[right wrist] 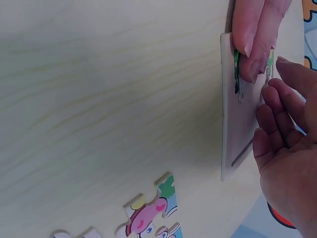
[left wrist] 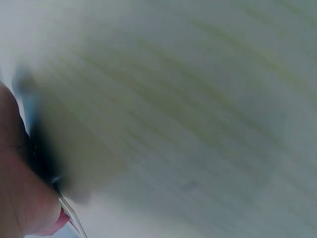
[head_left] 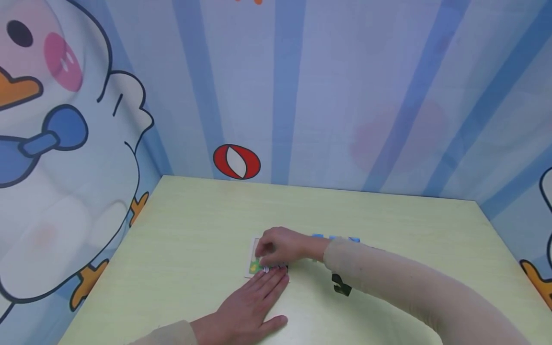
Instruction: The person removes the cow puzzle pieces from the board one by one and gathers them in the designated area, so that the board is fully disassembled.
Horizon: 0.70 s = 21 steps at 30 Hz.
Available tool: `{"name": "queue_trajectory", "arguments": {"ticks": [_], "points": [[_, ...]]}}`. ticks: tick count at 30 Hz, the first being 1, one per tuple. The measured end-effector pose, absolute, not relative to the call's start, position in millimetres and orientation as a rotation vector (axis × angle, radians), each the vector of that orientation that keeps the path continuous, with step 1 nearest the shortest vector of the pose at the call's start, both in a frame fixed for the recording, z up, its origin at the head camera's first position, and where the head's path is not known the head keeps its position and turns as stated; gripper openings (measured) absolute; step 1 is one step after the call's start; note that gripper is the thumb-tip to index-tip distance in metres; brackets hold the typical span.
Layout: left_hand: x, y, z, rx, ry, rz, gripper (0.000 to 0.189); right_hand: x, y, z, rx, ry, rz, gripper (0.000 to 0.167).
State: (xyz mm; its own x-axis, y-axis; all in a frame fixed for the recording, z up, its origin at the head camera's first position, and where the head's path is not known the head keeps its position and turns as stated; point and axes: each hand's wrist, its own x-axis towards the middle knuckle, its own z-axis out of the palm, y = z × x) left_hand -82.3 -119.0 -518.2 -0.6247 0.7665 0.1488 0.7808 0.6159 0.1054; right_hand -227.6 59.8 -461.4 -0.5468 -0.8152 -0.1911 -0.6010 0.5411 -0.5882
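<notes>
A white-bordered puzzle board point(head_left: 250, 258) lies on the table with some green-printed pieces in it. My left hand point(head_left: 250, 306) rests flat over its near edge, fingers straight, and the fingertips press on the pieces there. Above the board, my right hand point(head_left: 282, 247) has its fingers curled, thumb and index pinching at the edge of a green-and-white puzzle piece point(right wrist: 270, 67). That piece is mostly hidden by the fingers. The board's tray point(right wrist: 247, 116) shows bare in the right wrist view. The left wrist view is blurred and shows only part of the left hand point(left wrist: 25, 188).
Loose puzzle pieces lie right of the board, partly under the right forearm: a dark one point(head_left: 341, 285), several blue-edged ones point(head_left: 317, 235) and a pink-faced one point(right wrist: 148, 215). The pale wooden table point(head_left: 194, 230) ends at a printed cloth backdrop point(head_left: 336, 96).
</notes>
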Motion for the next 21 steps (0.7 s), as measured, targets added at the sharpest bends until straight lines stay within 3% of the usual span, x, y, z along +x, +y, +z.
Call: {"name": "queue_trajectory", "arguments": {"ticks": [6, 21], "points": [[-84, -120, -527, -1.305, -2.709, -0.209, 0.075, -225, 60, -461, -1.093, 2.326, -0.680, 0.014], [-81, -117, -509, -1.332, -2.795, -0.237, 0.072, -221, 62, -467, -0.966, 2.280, -0.811, 0.012]]}}
